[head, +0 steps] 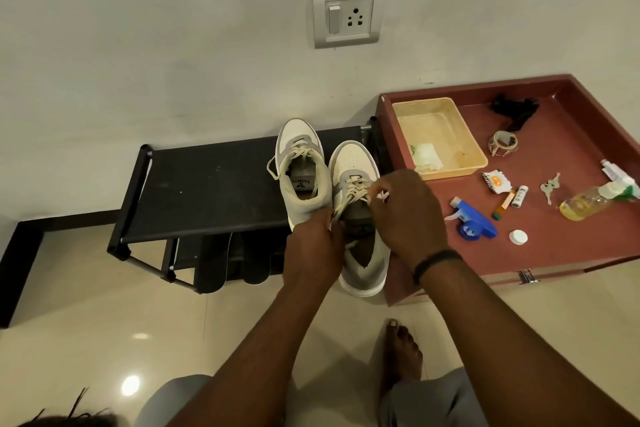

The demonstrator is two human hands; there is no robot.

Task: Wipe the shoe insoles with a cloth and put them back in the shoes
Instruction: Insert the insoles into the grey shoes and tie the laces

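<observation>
Atop black rack (207, 191): two grey-and-cream shoes (301, 177); left hand (317, 246) and right hand (405, 215) pinched nearer shoe's laces (353, 196).

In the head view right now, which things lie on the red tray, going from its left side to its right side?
Yellow plastic basin → blue spray head → orange-white sachet → white cap → keys → bottle of yellow liquid, all on the red tray.

Two shoes (304, 170) stand on the black rack (207, 191); two dark insoles (214, 263) lean beneath it. Right of the rack: one tray (440, 139), one spray head (472, 218), one bottle (588, 201), one white cap (518, 237).
</observation>
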